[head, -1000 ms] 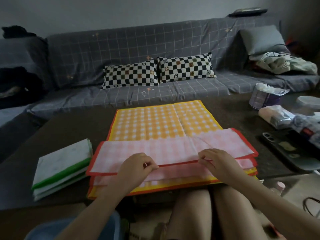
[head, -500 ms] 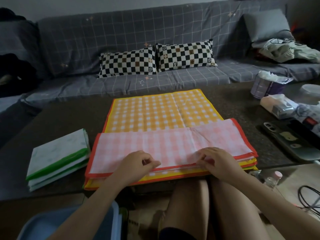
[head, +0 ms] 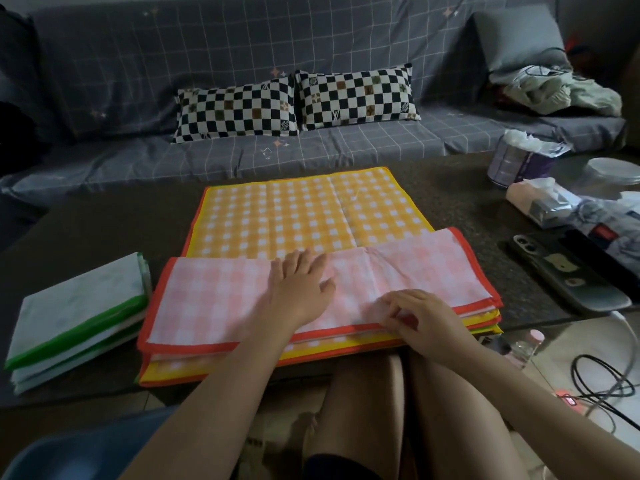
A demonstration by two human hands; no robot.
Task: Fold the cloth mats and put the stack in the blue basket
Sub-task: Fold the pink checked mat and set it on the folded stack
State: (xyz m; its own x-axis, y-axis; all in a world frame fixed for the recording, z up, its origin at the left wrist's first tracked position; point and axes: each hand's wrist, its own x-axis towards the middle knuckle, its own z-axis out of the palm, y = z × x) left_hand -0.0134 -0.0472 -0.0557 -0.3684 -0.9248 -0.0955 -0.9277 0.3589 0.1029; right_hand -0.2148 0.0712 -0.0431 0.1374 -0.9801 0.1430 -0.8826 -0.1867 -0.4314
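Pink checked mat [head: 214,299] lies folded into a long strip across the near half of the desk [head: 104,220], on top of the spread yellow checked mat [head: 304,213], with more layers edged in orange and yellow under it at the near edge. Your left hand [head: 299,289] is flat on the middle of the strip, fingers straight and spread, pressing it down and gripping nothing. Your right hand [head: 420,318] sits near the strip's near edge, fingers curled; it looks to pinch the pink cloth there, though the shot is too dim to be certain.

Judging by the creases and the way it drapes, this cloth is thin, light and limp. It should not hold a fold unless you flatten it, and it may slide on the smooth mat beneath. Take it by the orange-bound border, best at a corner, where the trim gives some body, and keep one palm on the fold line.

Off to the left, well apart from your hands, a folded stack of white mats with green trim [head: 76,320] waits on the desk. The blue basket [head: 69,455] sits at the near left, below the desk edge, and no mats show in the part you can see.
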